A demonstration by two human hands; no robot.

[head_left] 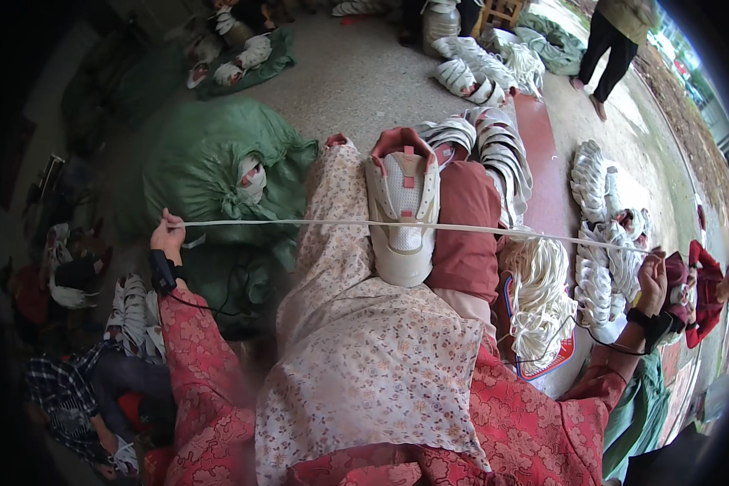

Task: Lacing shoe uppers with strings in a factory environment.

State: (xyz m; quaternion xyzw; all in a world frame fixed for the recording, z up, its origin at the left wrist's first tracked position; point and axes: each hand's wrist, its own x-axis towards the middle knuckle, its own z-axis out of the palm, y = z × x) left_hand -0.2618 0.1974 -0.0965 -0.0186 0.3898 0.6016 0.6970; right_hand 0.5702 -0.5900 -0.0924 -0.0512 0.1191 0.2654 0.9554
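Observation:
A white shoelace [332,223] is stretched nearly straight from side to side across my view, above my lap. My left hand [168,235] pinches one end, near the green sack. At the far right my right hand [653,279] has its fingers closed on the other end. Between the hands, a white shoe upper with a reddish-pink lining [405,194] rests on my knees, its rounded toe toward me. The lace passes over its front part. No lace shows in the eyelets that I can make out.
A bulging green sack [219,162] stands left of my knees. At my right, a bundle of white laces [540,283] lies in a basket [506,324]. Stacked shoe uppers [589,235] line the floor beyond. People sit at both sides; one person [616,40] stands far right.

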